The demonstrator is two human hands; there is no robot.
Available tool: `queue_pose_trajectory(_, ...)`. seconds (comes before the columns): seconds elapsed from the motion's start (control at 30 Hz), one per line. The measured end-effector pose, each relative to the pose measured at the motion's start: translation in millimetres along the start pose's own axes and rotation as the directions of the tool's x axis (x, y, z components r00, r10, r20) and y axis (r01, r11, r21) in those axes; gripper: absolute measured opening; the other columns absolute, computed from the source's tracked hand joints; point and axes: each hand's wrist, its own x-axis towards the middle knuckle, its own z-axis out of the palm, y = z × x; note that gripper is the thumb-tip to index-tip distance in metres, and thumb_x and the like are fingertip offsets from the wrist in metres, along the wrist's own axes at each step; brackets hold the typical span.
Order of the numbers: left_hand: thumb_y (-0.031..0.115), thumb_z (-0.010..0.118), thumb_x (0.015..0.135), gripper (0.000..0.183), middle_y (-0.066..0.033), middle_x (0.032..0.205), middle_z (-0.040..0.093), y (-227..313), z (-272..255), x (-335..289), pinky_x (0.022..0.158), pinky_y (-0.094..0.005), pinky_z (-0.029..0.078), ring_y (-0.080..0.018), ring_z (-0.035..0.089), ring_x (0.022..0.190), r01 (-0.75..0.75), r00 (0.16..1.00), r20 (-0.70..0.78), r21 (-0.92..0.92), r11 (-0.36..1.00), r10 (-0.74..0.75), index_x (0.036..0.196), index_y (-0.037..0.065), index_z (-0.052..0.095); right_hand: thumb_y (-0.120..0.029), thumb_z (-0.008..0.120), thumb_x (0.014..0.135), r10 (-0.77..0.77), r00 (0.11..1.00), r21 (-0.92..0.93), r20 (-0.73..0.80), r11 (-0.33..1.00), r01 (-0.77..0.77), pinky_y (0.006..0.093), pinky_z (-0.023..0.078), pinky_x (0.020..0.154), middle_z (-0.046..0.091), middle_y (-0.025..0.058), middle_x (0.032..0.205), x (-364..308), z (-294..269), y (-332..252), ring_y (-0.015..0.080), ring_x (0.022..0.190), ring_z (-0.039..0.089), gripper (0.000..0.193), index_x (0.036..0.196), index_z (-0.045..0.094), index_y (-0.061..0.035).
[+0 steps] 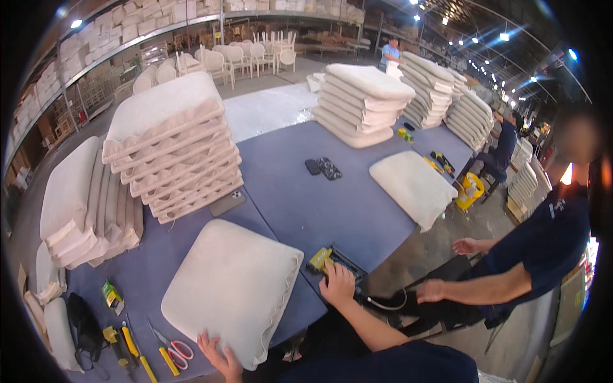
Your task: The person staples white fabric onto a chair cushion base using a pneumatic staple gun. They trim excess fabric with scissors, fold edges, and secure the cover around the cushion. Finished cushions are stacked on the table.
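Note:
A pale upholstered seat cushion (227,277) lies on the blue-grey table before me, its ruffled fabric edge toward the right. My left hand (220,357) rests at its near edge, fingers spread and touching the fabric. To the right of the cushion, my right hand (338,284) has its fingers curled over a yellow and black staple gun (322,256). The staple gun is at the table's edge, partly covered by my hand. A pale hose (386,307) runs off the table close by.
Cushion stacks (172,153) stand at left and far right. Scissors (172,351), pliers (131,341) and a small green-yellow box (112,296) lie near left. Phones (322,168) lie mid-table. Another cushion (412,185) lies right, near a co-worker (536,255) with both hands out.

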Motion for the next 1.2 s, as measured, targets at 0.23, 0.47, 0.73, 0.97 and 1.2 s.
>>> queue_pose_trajectory(0.23, 0.037, 0.065, 0.109, 0.045, -0.0279, 0.173, 0.054, 18.2, 3.7, 3.6, 0.136, -0.0673, 0.025, -0.0549, 0.033, 0.169, 0.076, 0.997, 0.0, 0.016, 0.997, -0.076, 0.131, -0.002, 0.065, -0.025, 0.078, 0.09, -0.028, 1.0, 0.062, -0.011, 0.998, 0.028, 0.0523, 0.055, 0.101, 0.071, 0.0153, 0.13, -0.3, -11.7, -4.6, 0.036, 0.121, 0.071, 0.064, 0.151, 0.067, -0.0085)
queue_pose_trajectory(0.47, 0.035, 0.067, 0.108, 0.051, -0.0272, 0.182, 0.042, 8.7, -1.2, -2.5, 0.138, -0.0652, 0.021, -0.0532, 0.03, 0.171, 0.096, 0.995, 0.008, -0.017, 0.995, -0.096, 0.143, -0.001, 0.06, -0.025, 0.077, 0.09, -0.022, 0.999, 0.037, -0.029, 0.999, 0.023, 0.0513, 0.055, 0.102, 0.072, 0.0149, 0.131, 2.2, -9.2, -5.8, 0.0352, 0.121, 0.071, 0.065, 0.152, 0.067, -0.0084)
queue_pose_trajectory(0.73, 0.026, 0.073, 0.104, 0.072, -0.0238, 0.191, 0.02, 85.5, 19.9, 6.0, 0.141, -0.0583, 0.011, -0.0409, 0.014, 0.178, 0.316, 0.922, -0.124, -0.313, 0.896, -0.368, 0.168, 0.003, 0.048, -0.017, 0.076, 0.091, -0.027, 0.999, 0.056, 0.017, 0.998, 0.026, 0.053, 0.055, 0.096, 0.07, 0.0141, 0.129, 1.0, -7.4, -0.7, 0.0359, 0.119, 0.07, 0.067, 0.156, 0.063, -0.009)
queue_pose_trajectory(0.97, 0.014, 0.083, 0.097, 0.07, -0.024, 0.191, 0.024, 88.7, 56.0, 30.5, 0.14, -0.0625, 0.012, -0.0502, 0.012, 0.177, 0.404, 0.915, -0.033, 0.004, 0.915, -0.403, 0.162, 0.013, 0.059, -0.019, 0.077, 0.095, 0.13, 0.872, 0.085, 0.472, 0.978, -0.192, 0.0652, 0.059, 0.103, 0.072, 0.0284, 0.134, 28.3, -12.5, 29.5, 0.0479, 0.122, 0.072, 0.089, 0.175, 0.04, -0.0027)
queue_pose_trajectory(1.2, 0.014, 0.083, 0.097, 0.052, -0.0219, 0.181, 0.043, 80.9, -7.3, 32.3, 0.136, -0.0603, 0.026, -0.0442, 0.037, 0.169, 0.325, 0.931, 0.145, 0.083, 0.942, -0.335, 0.146, 0.01, 0.067, -0.031, 0.076, 0.095, 0.063, 0.699, 0.318, 0.713, 0.859, -0.402, 0.0526, 0.061, 0.101, 0.082, 0.0303, 0.118, 32.5, -104.6, 17.9, 0.0496, 0.116, 0.078, 0.063, 0.148, 0.069, 0.0023)
